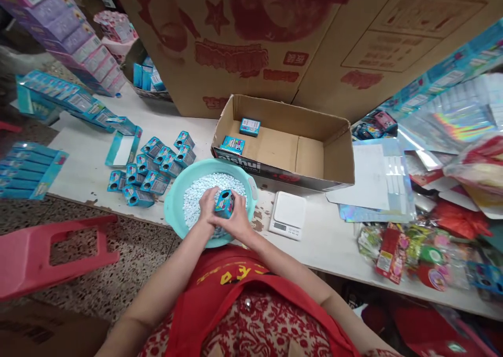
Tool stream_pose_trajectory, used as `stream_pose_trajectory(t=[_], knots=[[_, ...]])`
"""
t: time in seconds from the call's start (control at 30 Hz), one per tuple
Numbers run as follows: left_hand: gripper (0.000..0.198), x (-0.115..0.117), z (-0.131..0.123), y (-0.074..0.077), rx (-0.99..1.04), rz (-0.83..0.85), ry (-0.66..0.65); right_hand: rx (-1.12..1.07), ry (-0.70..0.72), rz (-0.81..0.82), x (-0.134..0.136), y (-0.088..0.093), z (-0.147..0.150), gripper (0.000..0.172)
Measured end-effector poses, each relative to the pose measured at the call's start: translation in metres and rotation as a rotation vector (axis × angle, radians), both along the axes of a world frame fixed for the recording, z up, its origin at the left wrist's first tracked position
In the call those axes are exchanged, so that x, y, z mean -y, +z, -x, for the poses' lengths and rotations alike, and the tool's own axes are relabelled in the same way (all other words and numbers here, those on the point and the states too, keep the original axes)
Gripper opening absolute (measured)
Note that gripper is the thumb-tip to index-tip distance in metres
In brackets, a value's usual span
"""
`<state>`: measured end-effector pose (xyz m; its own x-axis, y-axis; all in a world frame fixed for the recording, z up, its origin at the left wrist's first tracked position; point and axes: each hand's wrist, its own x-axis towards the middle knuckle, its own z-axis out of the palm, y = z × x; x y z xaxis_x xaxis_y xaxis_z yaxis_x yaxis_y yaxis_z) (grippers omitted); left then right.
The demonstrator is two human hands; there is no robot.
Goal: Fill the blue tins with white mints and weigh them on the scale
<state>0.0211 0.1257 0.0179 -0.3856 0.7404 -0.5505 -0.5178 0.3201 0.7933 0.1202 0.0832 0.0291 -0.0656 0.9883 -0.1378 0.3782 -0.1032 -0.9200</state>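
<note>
A speckled floor [153, 249] and one red stool [23, 260] lie below a white table [322, 247], its paint chipped; printed cardboard [243, 37] walls its far side. The left hand [207, 206] and right hand [238, 219] grip one blue box [223, 205] between them, fingers closed round its sides, above one basin [172, 210] of white pellets [214, 180]. One scale [290, 210] sits to the right, about ten similar boxes [155, 182] to the left. Beyond, one open carton [310, 155] holds two more.
</note>
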Motion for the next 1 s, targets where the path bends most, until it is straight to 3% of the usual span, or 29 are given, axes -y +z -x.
stream_pose_trajectory(t=[0.1, 0.2, 0.3, 0.4, 0.67, 1.0], knots=[[0.026, -0.006, 0.001, 0.016, 0.085, 0.028, -0.041, -0.063, 0.002, 0.03, -0.008, 0.001, -0.017, 0.077], [0.029, -0.011, 0.008, 0.04, 0.173, 0.014, -0.106, -0.084, 0.039, -0.04, -0.011, 0.001, -0.032, 0.049], [0.029, -0.015, 0.013, 0.064, 0.24, -0.088, -0.135, -0.084, 0.059, -0.091, -0.009, 0.003, -0.033, 0.041], [0.029, -0.017, 0.012, 0.076, 0.271, -0.212, -0.131, -0.074, 0.075, -0.117, -0.007, 0.008, -0.025, 0.04], [0.035, -0.014, 0.011, 0.069, 0.155, -0.21, -0.002, 0.029, 0.142, -0.184, -0.012, 0.017, -0.016, 0.032], [0.028, -0.011, 0.013, 0.073, 0.089, -0.255, 0.014, 0.057, 0.203, -0.21, -0.015, 0.026, -0.01, 0.032]])
